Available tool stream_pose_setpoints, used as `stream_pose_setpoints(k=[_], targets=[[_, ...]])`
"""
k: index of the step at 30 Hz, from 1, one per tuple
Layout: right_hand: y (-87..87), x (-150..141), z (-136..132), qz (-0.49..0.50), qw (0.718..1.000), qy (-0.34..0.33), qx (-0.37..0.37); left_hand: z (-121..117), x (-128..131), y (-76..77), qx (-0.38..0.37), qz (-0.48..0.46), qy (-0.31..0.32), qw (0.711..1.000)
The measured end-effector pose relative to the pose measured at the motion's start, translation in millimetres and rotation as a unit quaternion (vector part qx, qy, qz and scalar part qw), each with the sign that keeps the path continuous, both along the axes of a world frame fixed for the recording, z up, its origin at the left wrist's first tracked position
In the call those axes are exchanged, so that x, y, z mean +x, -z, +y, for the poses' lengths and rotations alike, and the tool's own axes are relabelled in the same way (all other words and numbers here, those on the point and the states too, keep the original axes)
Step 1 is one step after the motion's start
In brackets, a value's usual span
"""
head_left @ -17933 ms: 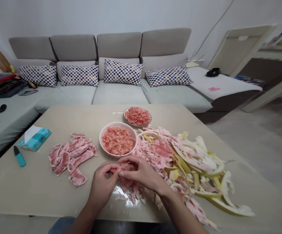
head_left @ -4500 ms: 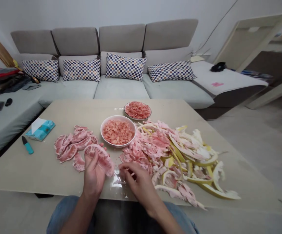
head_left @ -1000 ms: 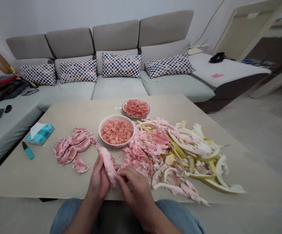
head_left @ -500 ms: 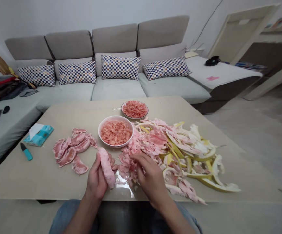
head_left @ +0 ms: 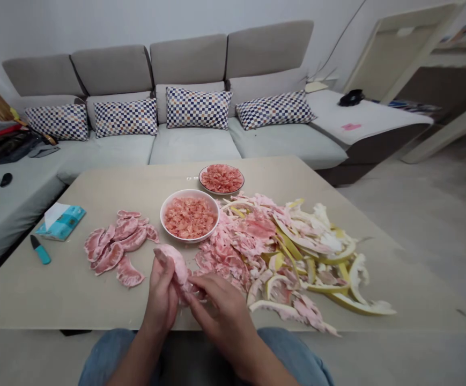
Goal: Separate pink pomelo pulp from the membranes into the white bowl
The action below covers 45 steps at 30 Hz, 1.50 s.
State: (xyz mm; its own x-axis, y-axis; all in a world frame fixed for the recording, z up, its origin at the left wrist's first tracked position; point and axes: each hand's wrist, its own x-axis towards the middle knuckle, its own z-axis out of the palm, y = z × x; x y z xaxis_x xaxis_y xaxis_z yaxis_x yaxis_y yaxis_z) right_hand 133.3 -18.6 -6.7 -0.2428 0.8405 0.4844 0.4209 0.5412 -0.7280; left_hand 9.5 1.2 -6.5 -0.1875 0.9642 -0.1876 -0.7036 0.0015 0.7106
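Head view: one pink piece (head_left: 173,258) of fruit is held up over the near edge of the table (head_left: 56,300), just in front of the bowl (head_left: 188,239). Its far end and side are wrapped by the left hand (head_left: 161,295), which is closed around it. Its near end is pinched between the thumb and fingers of the right hand (head_left: 219,308).

By its look, the piece should be light, soft and bendy, with a thin skin that tears easily. If it is squeezed hard, the wet inside may be squashed. Fingers may slip where juice is let out. It would best be held loosely along its thick back, with the thin end left free to be pinched.

Now the counting. Two hands are seen, and one piece is shared by them. One bowl and one plate (head_left: 206,185) are seen, both filled with pink bits (head_left: 190,217), too many and too small to be counted. To the left of the bowl, about eight loose pieces (head_left: 128,228) are piled; some are partly covered, so the number cannot be made sure. To the right, one big heap (head_left: 268,241) of peel and torn skin is spread, and its scraps cannot be counted. One knife (head_left: 40,250) and one tissue pack (head_left: 61,222) are set near the table's left edge. Four checked cushions (head_left: 198,108) are lined up on one sofa (head_left: 196,145) behind.
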Motion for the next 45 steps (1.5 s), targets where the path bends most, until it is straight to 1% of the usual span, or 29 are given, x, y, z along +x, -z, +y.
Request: stream_pose_setpoints(k=[4, 9, 14, 16, 18, 22, 24, 27, 29, 31, 33, 34, 36, 39, 40, 43, 45], targets=[[9.0, -2, 1, -0.036, 0.998, 0.033, 0.032, -2, 3, 5.1, 0.008, 0.067, -0.024, 0.997], [8.6, -1, 1, -0.061, 0.998, 0.02, 0.001, -4, 2, 12.1, -0.002, 0.163, -0.054, 0.985], [12.3, -5, 3, -0.042, 0.998, 0.041, -0.014, -5, 3, 12.4, -0.013, 0.188, -0.067, 0.98], [13.0, -7, 3, -0.034, 0.998, 0.052, -0.012, -5, 4, 11.5, -0.011, 0.179, -0.064, 0.982], [11.6, -8, 3, -0.028, 0.998, 0.061, -0.007, -4, 5, 10.0, -0.007, 0.148, -0.045, 0.988], [4.5, -5, 5, -0.003, 0.997, 0.081, -0.01, -4, 7, 3.2, -0.005, 0.033, 0.034, 0.999], [1.2, 2, 10, 0.012, 0.996, 0.089, -0.022, -3, 5, -1.1, -0.009, -0.011, 0.055, 0.998], [-1.5, 19, 21, 0.04, 0.994, 0.085, -0.047, -1, -2, -5.2, -0.01, -0.05, 0.052, 0.997], [-1.6, 32, 28, 0.052, 0.994, 0.09, -0.044, 1, -8, -5.5, -0.014, -0.068, 0.046, 0.997], [-0.9, 43, 35, 0.037, 0.991, 0.122, -0.029, 2, -11, -4.3, -0.017, -0.076, 0.041, 0.996], [-0.2, 49, 38, -0.001, 0.987, 0.159, -0.012, 2, -13, -2.5, -0.016, -0.069, 0.034, 0.997], [0.0, 49, 38, -0.019, 0.987, 0.162, -0.007, 2, -13, -1.6, -0.015, -0.061, 0.032, 0.998], [-0.2, 44, 33, -0.033, 0.991, 0.129, -0.008, 2, -11, -0.2, -0.011, -0.038, 0.029, 0.999], [-1.2, 25, 20, -0.008, 0.999, 0.026, -0.037, 2, -8, 0.8, 0.002, 0.001, 0.023, 1.0], [-1.2, 18, 15, -0.003, 0.999, 0.003, -0.046, 2, -7, 0.9, 0.007, 0.011, 0.021, 1.0], [-0.3, 4, 7, -0.003, 0.999, -0.008, -0.052, 0, -4, 1.5, 0.022, 0.03, 0.021, 0.999], [-0.2, 2, 7, -0.017, 0.998, -0.013, -0.06, -1, -3, 2.2, 0.029, 0.041, 0.03, 0.998]])
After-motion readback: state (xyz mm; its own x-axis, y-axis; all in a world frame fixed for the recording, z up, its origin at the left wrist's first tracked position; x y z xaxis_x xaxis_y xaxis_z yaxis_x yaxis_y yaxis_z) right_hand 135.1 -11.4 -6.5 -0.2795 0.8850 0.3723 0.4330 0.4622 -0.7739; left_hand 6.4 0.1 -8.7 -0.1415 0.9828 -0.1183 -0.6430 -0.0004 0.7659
